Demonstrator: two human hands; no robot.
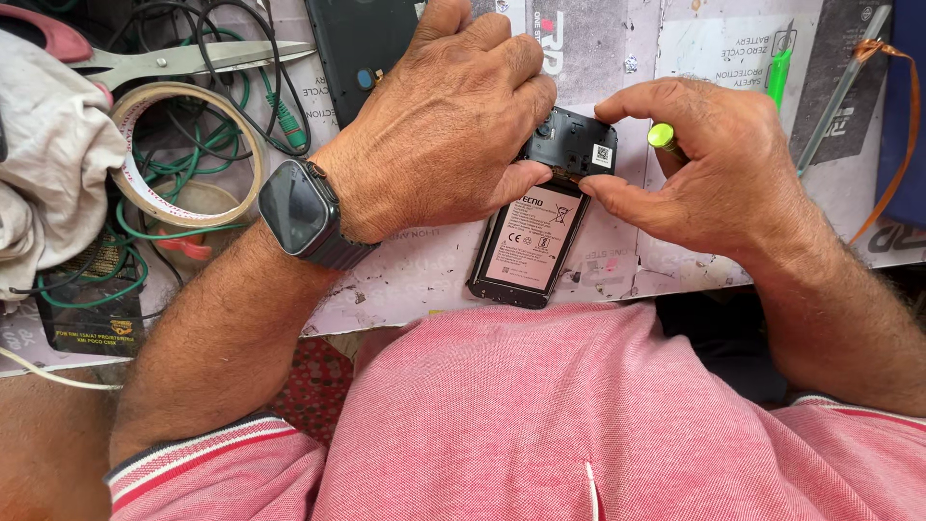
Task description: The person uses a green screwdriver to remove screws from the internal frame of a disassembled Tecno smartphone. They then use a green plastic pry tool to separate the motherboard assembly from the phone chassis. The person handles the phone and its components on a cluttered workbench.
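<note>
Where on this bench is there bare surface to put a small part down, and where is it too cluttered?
Bare patches: the mat between the watch wrist and the opened phone, and the strip right of the phone under the right hand. Crowded: the left side, with tape roll, green cables, cloth and scissors. The left hand covers the phone's top.

A worktable point(415, 280) covered in worn printed paper sheets carries an opened phone point(535, 236), back up. Also lying on it: 1 roll of tape point(183, 154), scissors point(183, 58), tangled green and black cables point(193, 169), a crumpled cloth point(43, 164) and another dark phone point(362, 43).
</note>
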